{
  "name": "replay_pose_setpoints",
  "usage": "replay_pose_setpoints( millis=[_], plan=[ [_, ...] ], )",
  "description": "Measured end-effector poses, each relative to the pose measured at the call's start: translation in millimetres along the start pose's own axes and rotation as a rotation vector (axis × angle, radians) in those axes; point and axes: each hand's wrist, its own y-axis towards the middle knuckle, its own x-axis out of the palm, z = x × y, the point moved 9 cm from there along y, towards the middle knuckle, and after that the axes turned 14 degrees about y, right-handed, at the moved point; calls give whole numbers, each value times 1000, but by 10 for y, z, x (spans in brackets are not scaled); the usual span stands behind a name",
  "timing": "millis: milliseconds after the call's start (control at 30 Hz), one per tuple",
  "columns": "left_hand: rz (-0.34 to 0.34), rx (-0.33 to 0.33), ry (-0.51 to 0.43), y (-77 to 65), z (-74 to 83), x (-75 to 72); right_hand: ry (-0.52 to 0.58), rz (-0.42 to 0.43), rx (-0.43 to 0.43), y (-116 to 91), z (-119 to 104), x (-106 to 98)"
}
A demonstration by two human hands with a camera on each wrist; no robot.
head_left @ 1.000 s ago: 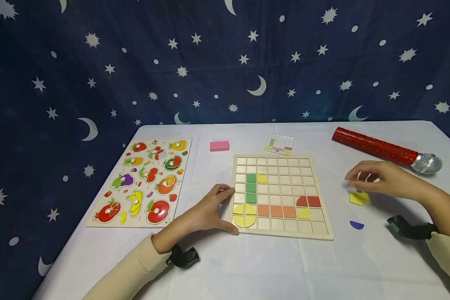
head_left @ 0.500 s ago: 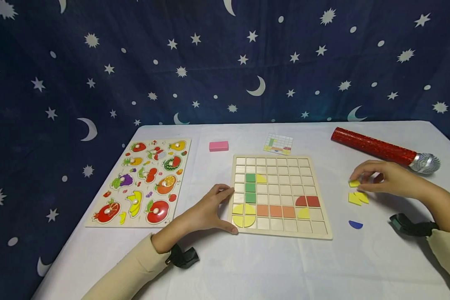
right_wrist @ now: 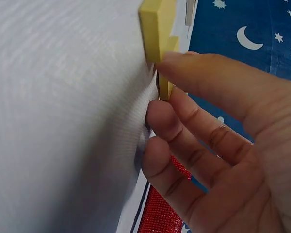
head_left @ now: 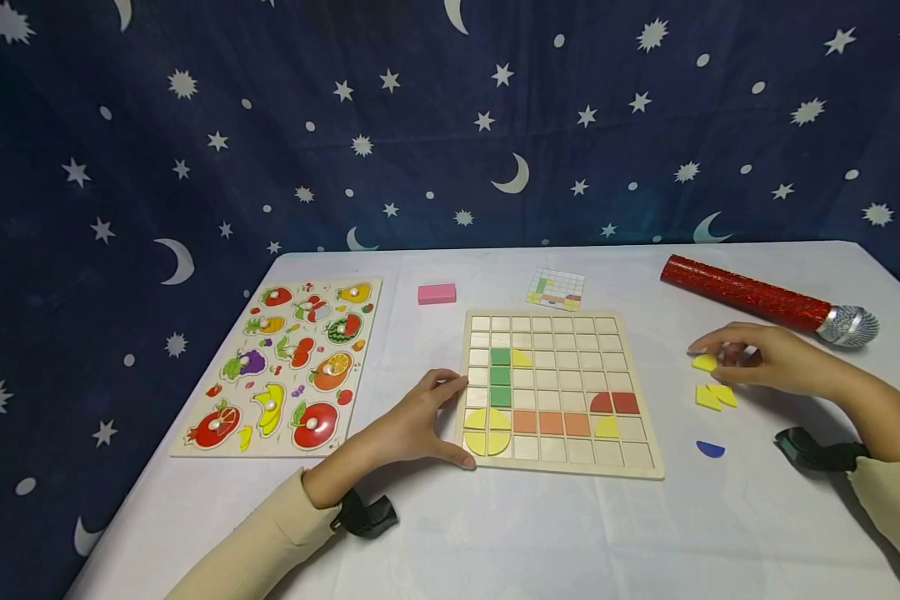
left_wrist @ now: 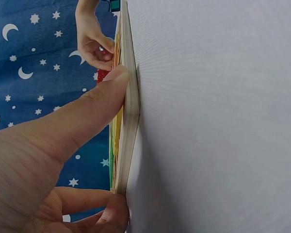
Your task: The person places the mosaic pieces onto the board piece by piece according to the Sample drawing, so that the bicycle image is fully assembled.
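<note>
My left hand (head_left: 420, 421) holds the near left corner of the wooden grid board (head_left: 570, 458), thumb on the front edge and fingers at the left edge. Green, orange, red and yellow tiles lie in the board's squares. Right of the board, my right hand (head_left: 768, 358) has a yellow tile (head_left: 704, 362) between thumb and index finger, low over or on the table; the right wrist view shows this yellow tile (right_wrist: 165, 88) partly behind the thumb. Just nearer lie more yellow tiles (head_left: 708, 397), overlapping. A blue half-round tile (head_left: 710, 449) lies closer to the front.
A fruit puzzle board (head_left: 281, 367) lies on the left. Behind the grid board are a pink block (head_left: 437, 293) and a small pattern card (head_left: 556, 288). A red glittery microphone (head_left: 765, 296) lies at the back right, close to my right hand. A starry curtain (head_left: 420, 125) hangs behind the table.
My right hand reached a yellow tile beside the others, and that tile has shifted slightly left and forward from the pile. My left hand stays at the board's corner.
</note>
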Motion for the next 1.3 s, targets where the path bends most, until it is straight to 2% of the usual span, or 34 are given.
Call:
replay_pose_setpoints(
  millis=[100,300,533,967,1300],
  plan=[
    [1,1,1,-1,3,-5,1,-4,0,-5,-10,9],
    [2,9,0,-4,14,-12,-35,-43,77,8,26,57],
    [4,7,2,-5,17,-16,15,-60,30,18,-10,93],
    [12,13,-4,-17,10,-7,-31,-80,139,56,18,100],
    [8,15,-3,-14,12,-4,-66,-75,137,42,1,71]
  ],
)
